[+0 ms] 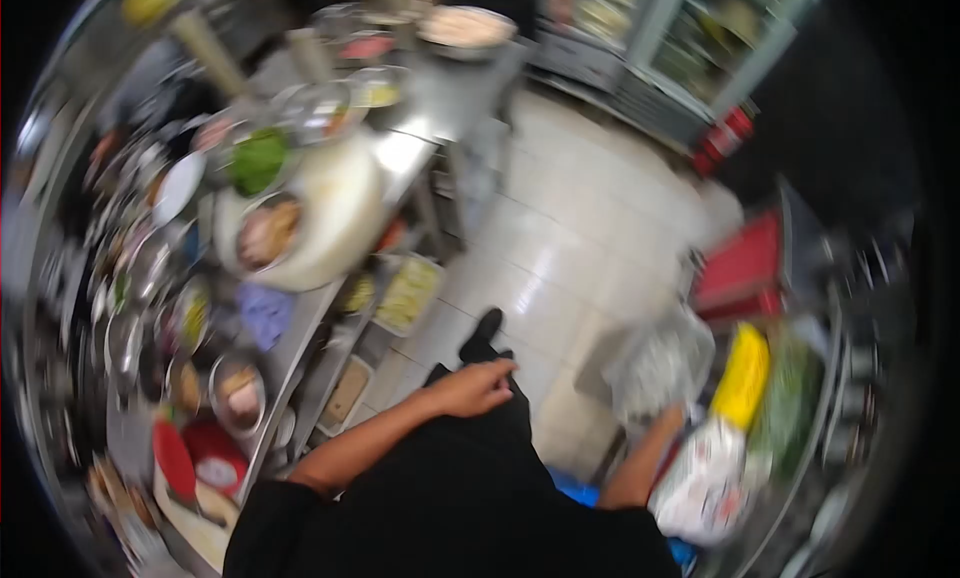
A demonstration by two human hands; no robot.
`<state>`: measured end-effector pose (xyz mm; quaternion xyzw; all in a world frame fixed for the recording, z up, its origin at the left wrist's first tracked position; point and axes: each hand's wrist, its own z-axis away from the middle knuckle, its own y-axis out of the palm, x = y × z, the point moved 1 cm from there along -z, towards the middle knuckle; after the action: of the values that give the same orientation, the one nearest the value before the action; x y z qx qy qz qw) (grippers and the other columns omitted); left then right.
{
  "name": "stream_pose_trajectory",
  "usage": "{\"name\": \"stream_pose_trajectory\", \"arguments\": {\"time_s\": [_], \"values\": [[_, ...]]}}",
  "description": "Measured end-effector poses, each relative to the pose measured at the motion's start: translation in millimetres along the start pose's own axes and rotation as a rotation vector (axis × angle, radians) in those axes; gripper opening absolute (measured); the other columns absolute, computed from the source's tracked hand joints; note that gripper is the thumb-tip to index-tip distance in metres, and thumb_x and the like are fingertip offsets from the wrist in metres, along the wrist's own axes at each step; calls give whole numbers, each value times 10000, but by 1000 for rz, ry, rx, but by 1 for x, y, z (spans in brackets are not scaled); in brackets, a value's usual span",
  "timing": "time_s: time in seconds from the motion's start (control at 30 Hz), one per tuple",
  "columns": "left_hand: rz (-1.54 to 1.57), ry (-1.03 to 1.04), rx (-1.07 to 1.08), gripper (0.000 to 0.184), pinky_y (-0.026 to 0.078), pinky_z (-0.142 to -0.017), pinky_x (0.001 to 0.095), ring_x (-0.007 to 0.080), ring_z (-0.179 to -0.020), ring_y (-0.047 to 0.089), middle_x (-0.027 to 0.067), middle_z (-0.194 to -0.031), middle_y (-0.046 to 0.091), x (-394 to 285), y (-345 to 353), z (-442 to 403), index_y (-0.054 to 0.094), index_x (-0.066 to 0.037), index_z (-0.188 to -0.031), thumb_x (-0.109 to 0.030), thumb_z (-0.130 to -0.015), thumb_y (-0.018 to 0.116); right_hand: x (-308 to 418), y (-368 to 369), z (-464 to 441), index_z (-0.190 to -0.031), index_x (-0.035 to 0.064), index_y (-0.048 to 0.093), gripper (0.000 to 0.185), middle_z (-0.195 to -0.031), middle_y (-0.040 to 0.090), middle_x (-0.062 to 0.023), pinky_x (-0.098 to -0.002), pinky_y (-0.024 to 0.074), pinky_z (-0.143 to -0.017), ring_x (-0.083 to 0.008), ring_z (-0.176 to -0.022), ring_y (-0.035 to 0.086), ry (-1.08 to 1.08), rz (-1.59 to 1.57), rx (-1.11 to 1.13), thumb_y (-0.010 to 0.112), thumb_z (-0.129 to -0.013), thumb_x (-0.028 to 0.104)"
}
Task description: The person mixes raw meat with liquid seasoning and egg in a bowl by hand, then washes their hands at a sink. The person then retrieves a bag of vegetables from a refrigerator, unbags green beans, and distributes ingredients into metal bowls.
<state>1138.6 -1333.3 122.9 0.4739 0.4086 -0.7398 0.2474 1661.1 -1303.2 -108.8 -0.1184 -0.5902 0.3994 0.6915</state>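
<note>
My left hand hangs in front of my dark trousers, above my dark shoe. Its fingers look loosely spread and nothing shows in them. At the lower right, my right hand is blurred, just below a clear plastic bag. Its fingers are too smeared to tell whether they hold or touch the bag. Beside that hand lie a white printed bag, a yellow package and a green bundle in plastic.
A metal counter at the left bears a round white board, bowls of food, a blue cloth and a red bowl. Trays sit below it. A tiled floor runs between it and a red container. A fire extinguisher stands near glass-door fridges.
</note>
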Motion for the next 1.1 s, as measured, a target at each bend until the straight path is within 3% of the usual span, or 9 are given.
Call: {"name": "stream_pose_trajectory", "arguments": {"time_s": [0.07, 0.1, 0.17, 0.27, 0.37, 0.53, 0.67, 0.8, 1.1], "values": [[-21, -81, -73, 558, 484, -688, 314, 178, -755, 602, 93, -973, 591, -7, -9, 8, 340, -75, -1372, -185, -883, 584, 39, -25, 6, -1078, -85, 566, 578, -1019, 625, -258, -494, 499, -811, -440, -916, 606, 43, 231, -181, 641, -765, 395], [-20, -97, -114, 581, 483, -687, 312, 173, -752, 598, 94, -979, 587, -9, -13, 10, 319, -82, -1391, -187, -884, 581, 40, -5, 5, -838, -156, 591, 488, -853, 625, -314, -507, 512, -753, -424, -860, 627, -107, 218, -390, 649, -748, 320], [-2, -104, -216, 595, 483, -689, 307, 166, -746, 593, 88, -979, 585, -1, -27, 21, 307, -87, -1405, -190, -887, 582, 69, 38, 51, -845, -119, 607, 369, -827, 632, -285, -498, 509, -736, -406, -826, 624, -356, 232, -347, 602, -772, 242], [75, -128, -361, 623, 480, -684, 310, 174, -729, 584, 96, -978, 581, 6, -51, 40, 287, -75, -1418, -198, -884, 584, 59, 151, 75, -1087, 4, 573, 274, -822, 642, -88, -332, 501, -538, -235, -718, 628, -255, 37, 777, 520, -828, 74], [145, -149, -519, 605, 472, -670, 287, 142, -716, 565, 79, -971, 584, 5, -78, 63, 308, -58, -1410, -204, -892, 585, 134, 208, 222, -1111, 57, 567, 280, -831, 592, -27, -286, 489, -562, -155, -735, 614, -423, 304, 1296, 529, -909, 248], [412, -118, -1229, 218, 460, -591, 229, 65, -650, 543, 34, -886, 618, 1, -149, 126, 646, -11, -1023, -191, -914, 589, 261, 243, 393, -1205, 16, 544, 393, -930, 640, -61, -295, 496, -705, -162, -860, 618, -822, 585, 1829, 575, -904, 268], [-52, -146, -1675, 172, 434, -562, 241, 84, -655, 538, 28, -808, 607, 9, -233, 177, 664, -9, -932, -170, -890, 619, 334, 294, 448, -1167, -19, 565, 372, -927, 653, -90, -300, 491, -771, -175, -879, 621, -1357, 507, 1679, 587, -903, 243], [-537, -285, -1582, 156, 439, -613, 286, 160, -663, 542, 81, -742, 572, 15, -328, 184, 668, -9, -915, -131, -817, 669, 397, 301, 495, -1147, -28, 575, 329, -937, 654, -95, -283, 472, -805, -155, -886, 603, -1364, 362, 1638, 581, -911, 201], [-597, -562, -1195, 182, 471, -698, 366, 277, -782, 589, 139, -833, 570, 74, -438, 126, 640, -18, -910, -129, -773, 680, 443, 302, 555, -1078, -33, 610, 242, -920, 648, -92, -258, 481, -750, -143, -810, 613, -1167, 76, 1851, 571, -910, 137]]}}
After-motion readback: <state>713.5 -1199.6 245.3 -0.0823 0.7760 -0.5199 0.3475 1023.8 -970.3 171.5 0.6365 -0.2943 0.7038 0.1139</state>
